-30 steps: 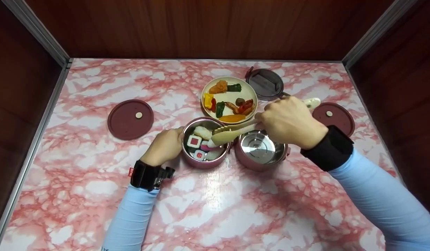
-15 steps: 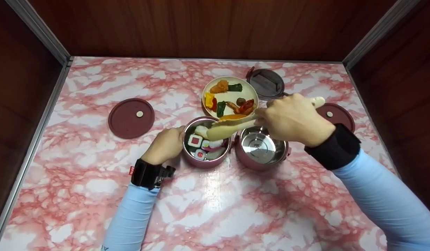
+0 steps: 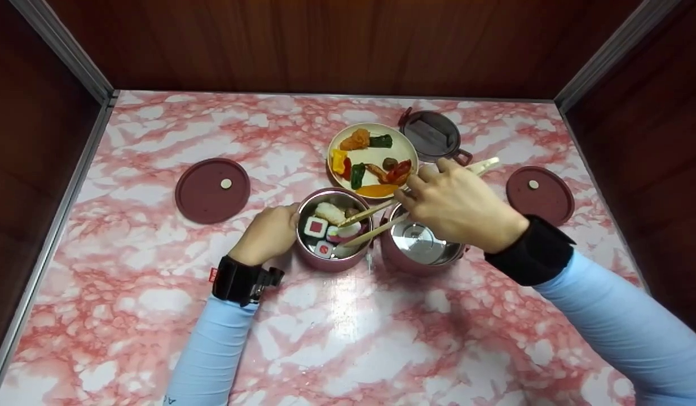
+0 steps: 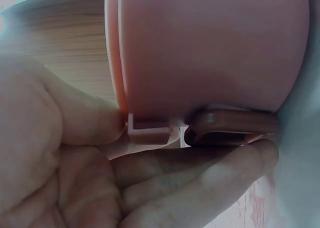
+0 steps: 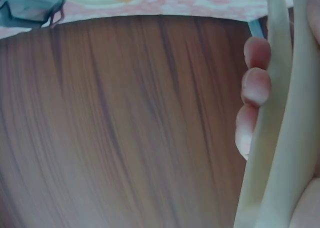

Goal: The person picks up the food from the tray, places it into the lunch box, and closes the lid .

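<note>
My left hand [image 3: 267,235] holds the left side of a pink steel-lined lunch pot [image 3: 332,265]. Up close in the left wrist view, the thumb lies at the rim of the pot [image 4: 215,48] and the fingers stretch along its brown side latch [image 4: 235,123]. Inside are sushi pieces such as a square roll [image 3: 315,227] and a white rice piece [image 3: 329,212]. My right hand [image 3: 455,206] grips cream-coloured tongs [image 3: 376,211], whose spread arms reach over the sushi. The right wrist view shows fingers curled along the tongs [image 5: 280,118].
A second pink pot [image 3: 418,239], shiny inside, stands right beside the first. Behind them are a cream plate [image 3: 376,160] of vegetables and fried food, and a dark handled lid [image 3: 430,136]. Maroon round lids lie left [image 3: 212,194] and right [image 3: 540,197]. Wooden walls [image 3: 337,45] enclose the table.
The tongs first came up off the sushi with their arms close together, then turned and dipped back over the pot with arms spread. The left hand has stayed at the pot.
</note>
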Demonstrator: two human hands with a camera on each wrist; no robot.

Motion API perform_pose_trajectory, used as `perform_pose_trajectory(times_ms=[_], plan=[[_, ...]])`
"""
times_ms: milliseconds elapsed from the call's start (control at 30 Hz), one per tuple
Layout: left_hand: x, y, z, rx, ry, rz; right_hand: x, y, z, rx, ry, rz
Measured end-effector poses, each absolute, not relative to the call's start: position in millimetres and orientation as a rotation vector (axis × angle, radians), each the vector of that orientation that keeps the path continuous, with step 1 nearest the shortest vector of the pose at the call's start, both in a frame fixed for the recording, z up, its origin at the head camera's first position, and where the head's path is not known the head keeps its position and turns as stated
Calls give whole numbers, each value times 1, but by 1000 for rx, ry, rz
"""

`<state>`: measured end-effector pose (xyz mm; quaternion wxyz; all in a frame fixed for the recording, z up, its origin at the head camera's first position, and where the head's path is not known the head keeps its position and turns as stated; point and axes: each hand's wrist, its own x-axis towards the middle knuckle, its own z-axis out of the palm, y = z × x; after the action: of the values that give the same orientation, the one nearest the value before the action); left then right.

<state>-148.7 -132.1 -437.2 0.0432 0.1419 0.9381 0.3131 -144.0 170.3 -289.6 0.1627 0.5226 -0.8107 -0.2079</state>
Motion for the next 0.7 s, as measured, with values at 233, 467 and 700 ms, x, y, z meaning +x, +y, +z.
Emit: perform_pose_trajectory(times_ms=[233, 467, 700], plan=[[-150, -133, -438, 409, 2851, 957, -146, 165, -294, 1475, -2262, -677], [-149, -133, -437, 395, 2840, 946, -172, 168, -290, 1452, -2499, -465], [-149, -132, -437, 438, 2858, 943, -179, 167, -289, 1346, -2565, -527]])
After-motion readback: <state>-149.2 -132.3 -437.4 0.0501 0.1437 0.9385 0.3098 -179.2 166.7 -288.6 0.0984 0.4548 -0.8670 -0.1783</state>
